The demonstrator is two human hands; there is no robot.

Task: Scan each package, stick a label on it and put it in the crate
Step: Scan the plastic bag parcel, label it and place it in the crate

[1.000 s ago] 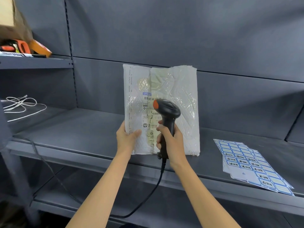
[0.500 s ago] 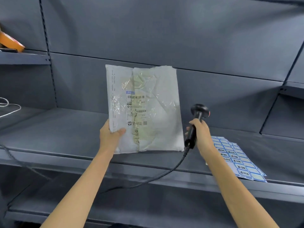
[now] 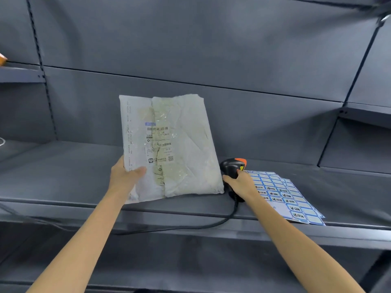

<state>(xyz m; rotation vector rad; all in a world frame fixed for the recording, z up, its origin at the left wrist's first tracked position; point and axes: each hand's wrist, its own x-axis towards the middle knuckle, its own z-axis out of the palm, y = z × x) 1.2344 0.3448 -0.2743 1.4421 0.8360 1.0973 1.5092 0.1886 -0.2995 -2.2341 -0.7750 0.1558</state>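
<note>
1. The left hand (image 3: 124, 176) is pinching the lower left corner of the poly mailer package (image 3: 169, 144), thumb on the printed face, fingers hidden behind it. The package is being held upright, its bottom edge low over the front of the shelf (image 3: 63, 176) (cannot tell whether it is touching).
2. The right hand (image 3: 239, 183) is curling round the handle of the barcode scanner (image 3: 232, 168), which is sitting low at the shelf just right of the package; the orange-topped head is pointing away from the shipping label (image 3: 158, 144). The grip on it is looking closed, not releasing.
3. Risk: the one-corner pinch is leaving most of the soft, slick package unsupported. It may be sagging or sliding out if the hand loosens.
4. Risk: the scanner is lying right against the sticker sheets (image 3: 285, 197). Setting it down carelessly could be pushing the loose sheets towards the shelf lip, where they already lie close to the edge.
5. Risk: the scanner cable (image 3: 179, 228) is trailing over the shelf edge below the package; a snag could be dragging the scanner off.
6. Crinkled film over the barcode may be hindering a sticker's adhesion. The crate is out of view.
</note>
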